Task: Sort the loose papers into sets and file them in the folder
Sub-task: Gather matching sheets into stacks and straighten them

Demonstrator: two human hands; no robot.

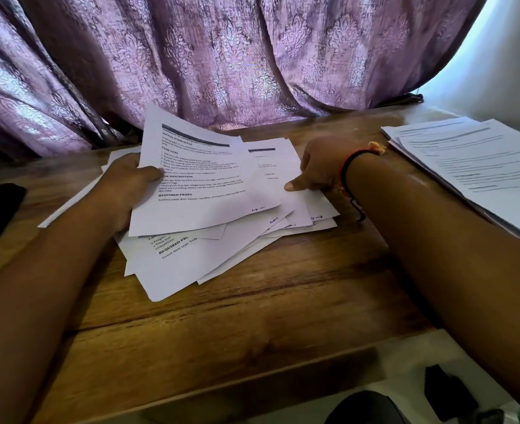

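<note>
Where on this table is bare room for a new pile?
On the table, the widest bare wood is the near strip, between both forearms, below the loose papers. A narrower gap lies between those papers and the stack at right, but the right forearm crosses it. The middle is crowded.

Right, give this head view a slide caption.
Left hand holds a printed white sheet above the loose white paper pile on the brown wooden table; right hand touches the pile.
</note>
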